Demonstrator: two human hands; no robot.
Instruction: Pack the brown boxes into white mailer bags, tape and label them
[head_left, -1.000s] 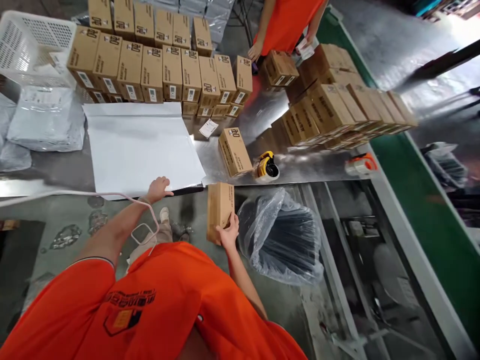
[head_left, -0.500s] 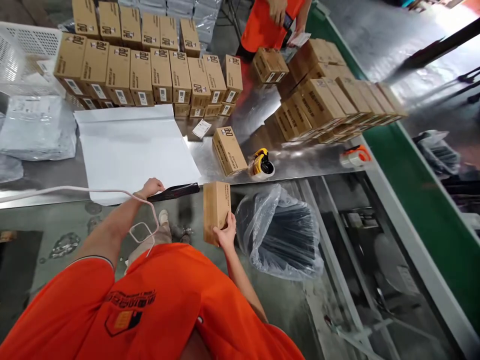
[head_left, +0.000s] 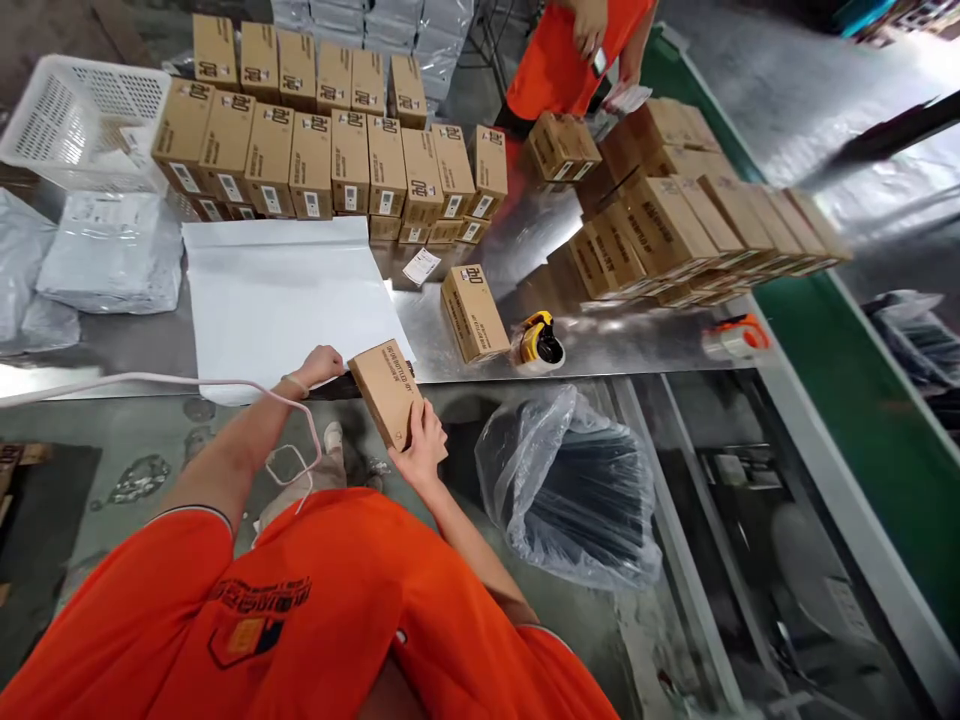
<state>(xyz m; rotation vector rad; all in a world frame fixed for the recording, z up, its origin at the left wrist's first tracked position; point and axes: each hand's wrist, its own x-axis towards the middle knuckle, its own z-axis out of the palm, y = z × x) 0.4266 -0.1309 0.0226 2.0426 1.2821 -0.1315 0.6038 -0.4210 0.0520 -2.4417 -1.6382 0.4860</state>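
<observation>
My right hand [head_left: 421, 440] grips a brown cardboard box [head_left: 386, 390] by its lower right end, with the thumb on the near side. The box is tilted over the front edge of the metal table [head_left: 480, 376]. My left hand [head_left: 321, 366] is closed at the table edge on a thin black plastic bag [head_left: 330, 388], left of the box. Most of the bag is hidden behind the box, and whether they touch I cannot tell. A white sheet [head_left: 292, 290] lies flat on the table behind my left hand. Another cardboard box [head_left: 475, 315] rests right of the sheet.
Rows of cardboard boxes [head_left: 311, 165] stand at the back, with more stacked boxes [head_left: 675, 225] at right. A tape dispenser [head_left: 540, 345] sits near the edge. Below is a plastic-lined bin [head_left: 570, 480]. A pale cable [head_left: 187, 380] crosses my left forearm. Another person [head_left: 577, 50] stands behind.
My right hand has brought the box left and up, tilting it in front of the black bag. My left hand still holds the bag, and the view has shifted a little.
</observation>
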